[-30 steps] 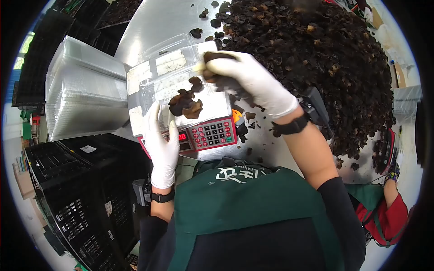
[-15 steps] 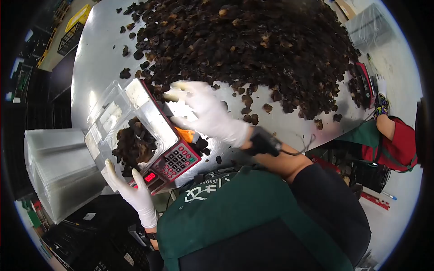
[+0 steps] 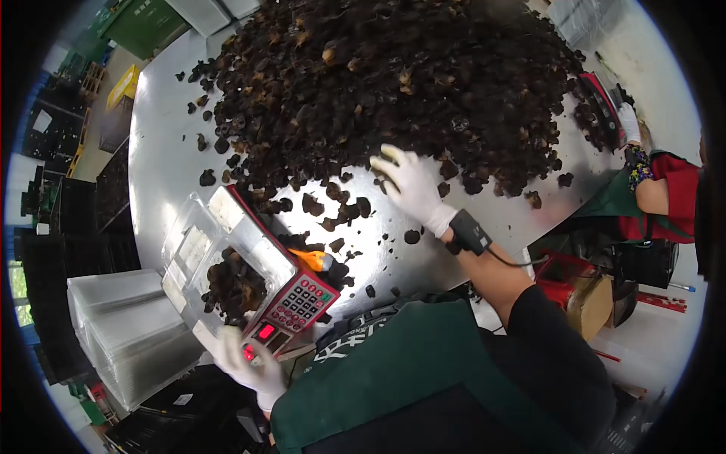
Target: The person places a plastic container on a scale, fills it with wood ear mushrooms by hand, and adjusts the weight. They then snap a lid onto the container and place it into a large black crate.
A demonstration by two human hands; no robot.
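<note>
My right hand, in a white glove, reaches over the near edge of a big heap of dark, curled dried pieces. Its fingers are apart and nothing is visible in them. At the lower left my gloved left hand is beside the front corner of a red scale, fingers spread. An open clear plastic box lies on the scale, with a clump of dark pieces in it. Near the keypad lies an orange-handled object among loose pieces.
The heap is on a metal table. Stacked clear boxes stand at the left. At the right, a co-worker's gloved hand is beside another red scale. A green bin is at the upper left.
My right hand has moved away from the scale, rightward to the heap's edge. My left hand has shifted from the box's side to the scale's front corner. The view has shifted.
</note>
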